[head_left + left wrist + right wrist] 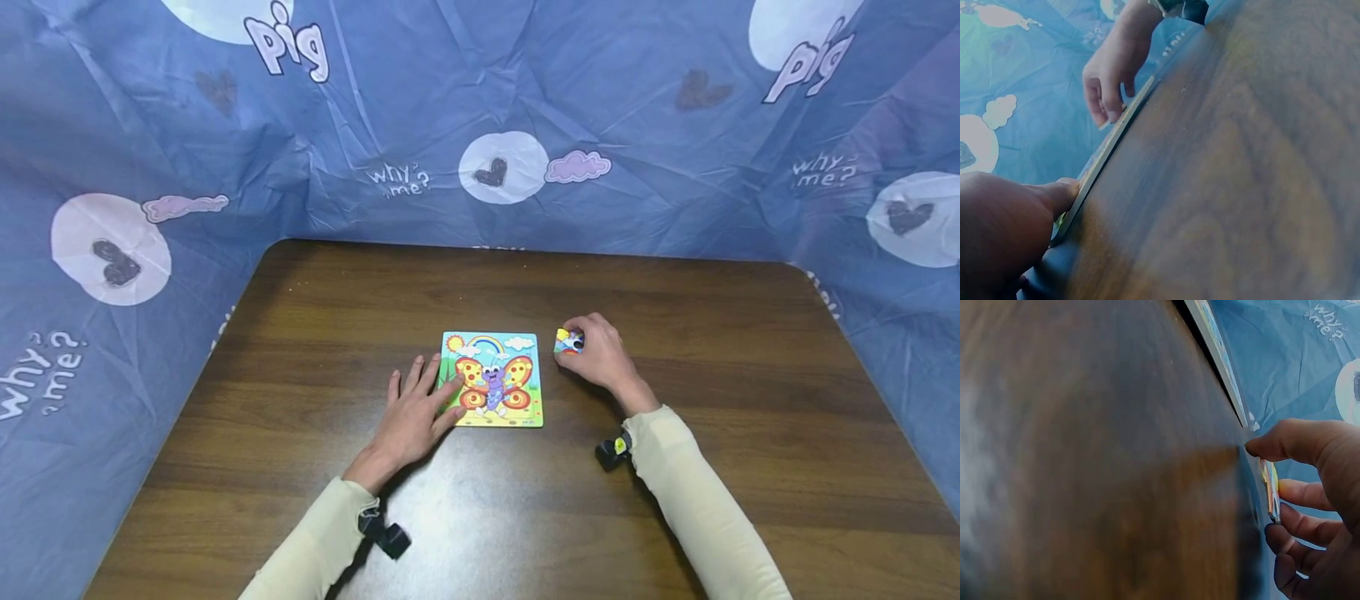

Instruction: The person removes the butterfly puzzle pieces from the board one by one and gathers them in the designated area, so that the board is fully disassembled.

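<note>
A square butterfly puzzle board point(495, 350) lies flat on the wooden table, printed with a sun, a rainbow and clouds. My left hand point(412, 421) rests over its left edge with the fingers spread; the thumb touches the board's edge point(1107, 150) in the left wrist view. To the right of the board, my right hand point(603, 354) pinches a small colourful puzzle piece point(564, 340) between thumb and fingers. In the right wrist view this puzzle piece point(1269, 487) appears nearly edge-on, with the thumb above it and fingers behind. Whether it is one piece or several stacked, I cannot tell.
The brown wooden table point(712, 317) spreads around the board. Behind it and at both sides hangs a blue printed cloth point(405, 92). A small black wrist camera point(386, 533) sits at the left cuff, another black wrist camera point(611, 452) at the right cuff.
</note>
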The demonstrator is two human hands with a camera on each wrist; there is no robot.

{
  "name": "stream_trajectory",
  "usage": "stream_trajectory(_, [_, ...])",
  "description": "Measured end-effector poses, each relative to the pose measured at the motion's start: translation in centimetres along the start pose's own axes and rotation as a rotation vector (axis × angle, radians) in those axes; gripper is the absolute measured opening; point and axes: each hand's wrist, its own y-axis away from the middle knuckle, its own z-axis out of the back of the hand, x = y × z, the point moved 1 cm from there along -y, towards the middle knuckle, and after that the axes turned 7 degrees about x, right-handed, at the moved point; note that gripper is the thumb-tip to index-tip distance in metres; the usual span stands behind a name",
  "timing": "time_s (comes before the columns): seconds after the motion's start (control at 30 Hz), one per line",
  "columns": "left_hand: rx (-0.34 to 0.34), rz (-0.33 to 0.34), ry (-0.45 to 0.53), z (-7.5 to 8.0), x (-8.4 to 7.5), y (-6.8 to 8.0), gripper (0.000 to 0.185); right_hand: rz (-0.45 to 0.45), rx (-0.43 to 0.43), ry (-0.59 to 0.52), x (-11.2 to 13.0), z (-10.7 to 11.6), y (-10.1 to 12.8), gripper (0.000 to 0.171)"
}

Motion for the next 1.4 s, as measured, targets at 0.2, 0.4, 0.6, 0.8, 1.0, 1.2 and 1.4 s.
stream_trajectory(0.2, [-0.002, 0.003, -0.01, -0.1, 0.1, 0.0, 0.052, 0.015, 0.016, 0.018, -0.5, 0.3, -0.2, 0.05])
stream_trajectory(0.4, [-0.001, 0.01, -0.009, -0.1, 0.2, -0.1, 0.052, 0.009, 0.043, 0.026, -0.8, 0.4, -0.4, 0.051])
stream_trajectory(0.6, [-0.007, 0.01, -0.006, -0.1, 0.2, 0.0, 0.052, 0.032, 0.061, 0.028, -1.0, 0.6, -0.5, 0.049])
stream_trajectory(0.8, [-0.008, 0.008, -0.009, -0.1, 0.2, -0.1, 0.052, 0.053, 0.08, 0.042, -1.4, 0.6, -0.6, 0.047])
stream_trajectory(1.0, [-0.018, 0.001, -0.01, -0.1, 0.2, -0.1, 0.051, 0.052, 0.12, 0.037, -1.4, 0.7, -0.7, 0.047])
stream_trajectory(1.2, [-0.014, 0.003, -0.013, -0.1, 0.2, -0.1, 0.052, 0.069, 0.133, 0.042, -1.3, 0.8, -0.7, 0.045])
stream_trajectory(1.4, [-0.012, 0.003, -0.019, -0.1, 0.3, -0.1, 0.052, 0.068, 0.141, 0.044, -1.3, 0.8, -0.8, 0.046])
